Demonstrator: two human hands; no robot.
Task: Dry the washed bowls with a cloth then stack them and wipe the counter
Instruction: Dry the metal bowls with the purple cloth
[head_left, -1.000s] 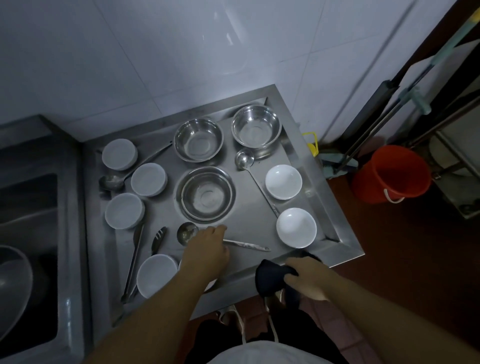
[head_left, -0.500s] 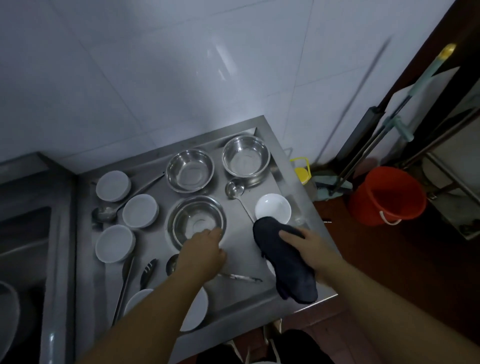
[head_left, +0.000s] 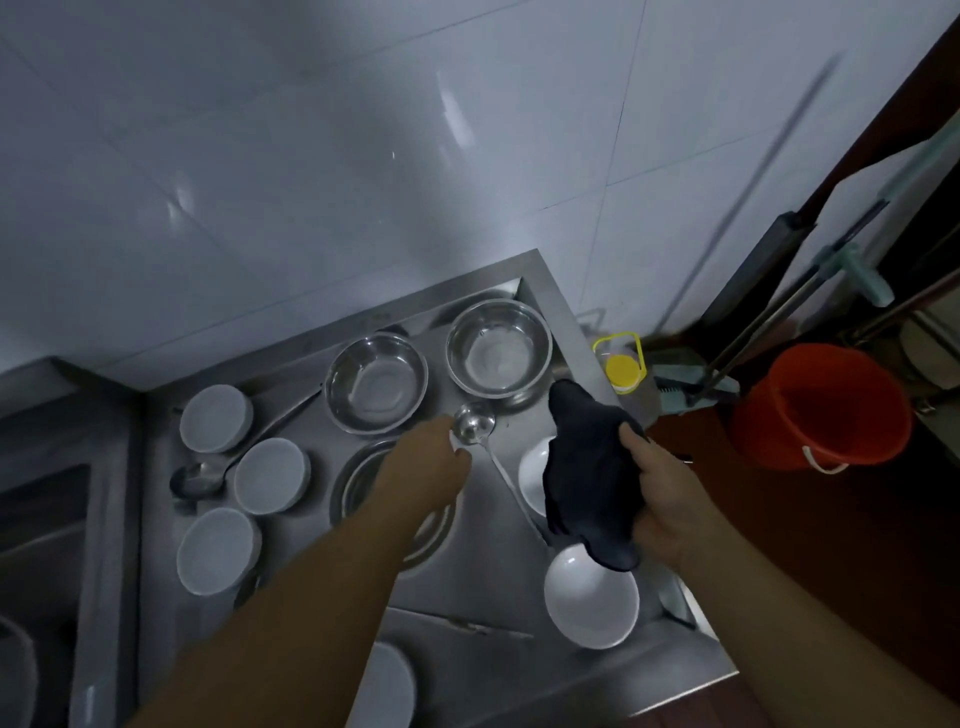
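My right hand grips a dark cloth above the right side of the steel counter. The cloth hides part of one white bowl; another white bowl sits upright near the front right corner. My left hand reaches over a steel bowl, its fingertips at the ladle and the rim of a second steel bowl. A third steel bowl stands at the back right. Three white bowls lie upside down on the left.
A sink lies to the left of the counter. Another ladle lies between the upturned bowls. A white bowl sits at the front edge. On the floor to the right stand an orange bucket, a yellow-capped bottle and mop handles.
My left hand moved forward from the middle steel bowl toward the ladle and the back bowls. My right hand carried the cloth farther back over the white bowl. The camera tilted up.
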